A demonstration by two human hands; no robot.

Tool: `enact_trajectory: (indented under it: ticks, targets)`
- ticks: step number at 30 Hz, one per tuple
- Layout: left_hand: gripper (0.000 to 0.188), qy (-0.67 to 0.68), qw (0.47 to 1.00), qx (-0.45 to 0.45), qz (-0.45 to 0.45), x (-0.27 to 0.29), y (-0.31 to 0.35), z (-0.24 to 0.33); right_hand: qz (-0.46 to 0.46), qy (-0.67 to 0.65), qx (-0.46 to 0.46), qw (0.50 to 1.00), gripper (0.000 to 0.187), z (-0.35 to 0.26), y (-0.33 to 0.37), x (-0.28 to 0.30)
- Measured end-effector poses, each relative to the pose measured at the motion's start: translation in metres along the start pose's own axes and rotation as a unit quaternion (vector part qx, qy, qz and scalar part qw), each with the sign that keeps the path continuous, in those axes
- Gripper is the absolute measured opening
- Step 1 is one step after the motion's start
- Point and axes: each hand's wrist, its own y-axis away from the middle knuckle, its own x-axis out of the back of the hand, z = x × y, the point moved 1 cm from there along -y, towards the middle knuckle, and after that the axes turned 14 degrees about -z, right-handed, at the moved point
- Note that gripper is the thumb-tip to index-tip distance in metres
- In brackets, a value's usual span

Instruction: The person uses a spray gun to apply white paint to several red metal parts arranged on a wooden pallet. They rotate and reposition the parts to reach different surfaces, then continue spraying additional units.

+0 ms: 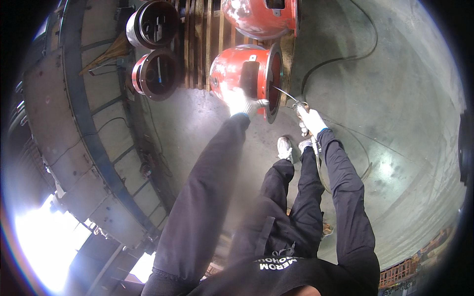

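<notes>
A red cylindrical metal housing (pixel 228 69) lies on its side, its wide flange (pixel 273 106) facing right and a rectangular opening in its wall. My left hand (pixel 247 104), in a white glove, rests against the near side of the housing. Its fingers stretch toward the flange, partly washed out by glare. In my gloved right hand (pixel 309 120) is an air blow gun (pixel 299 105), with a hose running down from it. Its long thin nozzle points left into the flanged mouth of the housing; the tip is hard to make out.
Wooden slats of a pallet (pixel 201 49) lie under the housing. Another red housing (pixel 259 17) sits beyond it. Two open round parts (pixel 157 74) stand at the left. A dark hose (pixel 340 60) curves across the concrete floor. Large metal panels (pixel 54 108) line the left side.
</notes>
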Motion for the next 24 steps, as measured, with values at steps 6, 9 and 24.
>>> enact_trajectory:
  ticks: [6,9,24]
  targets:
    - [0.132,-0.011,1.000,0.003,-0.023,0.001,-0.001,-0.001,0.014,-0.007,0.019,1.000,0.044,-0.002,0.003,-0.003]
    - [0.136,-0.014,0.999,0.003,-0.033,0.001,-0.002,-0.001,0.032,0.003,0.031,0.999,0.049,-0.003,0.003,-0.003]
    - [0.156,-0.007,0.998,-0.008,-0.058,-0.007,-0.011,-0.015,0.024,0.003,0.029,0.999,0.049,-0.008,-0.002,-0.001]
